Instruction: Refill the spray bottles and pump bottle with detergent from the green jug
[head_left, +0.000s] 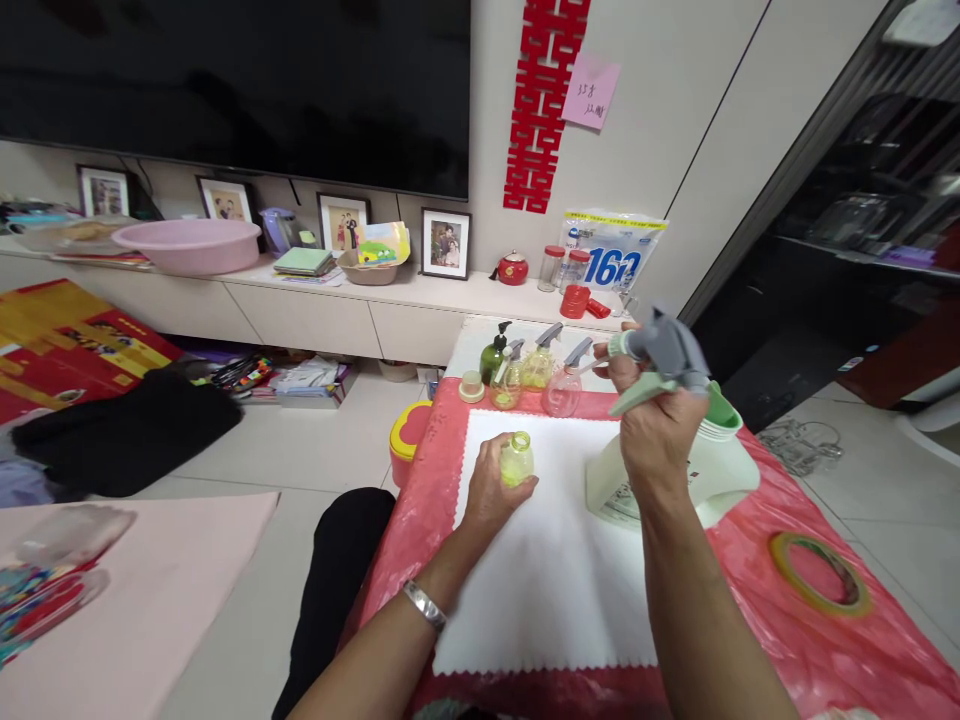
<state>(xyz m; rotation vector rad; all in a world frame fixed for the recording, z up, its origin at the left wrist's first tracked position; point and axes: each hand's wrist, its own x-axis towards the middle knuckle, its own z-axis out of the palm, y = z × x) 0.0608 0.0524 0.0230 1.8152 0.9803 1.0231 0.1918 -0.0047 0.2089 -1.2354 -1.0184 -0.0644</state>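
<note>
My left hand [489,488] is wrapped round a small yellow-green clear bottle [517,462] with an open neck, above the white scalloped mat [555,600]. My right hand [664,430] grips a grey trigger spray head [667,345], its tube pointing left over the bottles. Partly hidden behind that hand stands a pale green jug [724,480]. At the mat's far edge are a dark green pump bottle [493,358], a small amber-tinted bottle [505,388], a yellowish spray bottle [536,370] and a pink spray bottle [562,393].
A red plastic cover [757,610] lies over the table, with a roll of tape [819,573] on its right. A round pale lid [472,387] sits at the back left. Behind runs a low cabinet [315,310] holding a pink basin [189,245], picture frames and jars.
</note>
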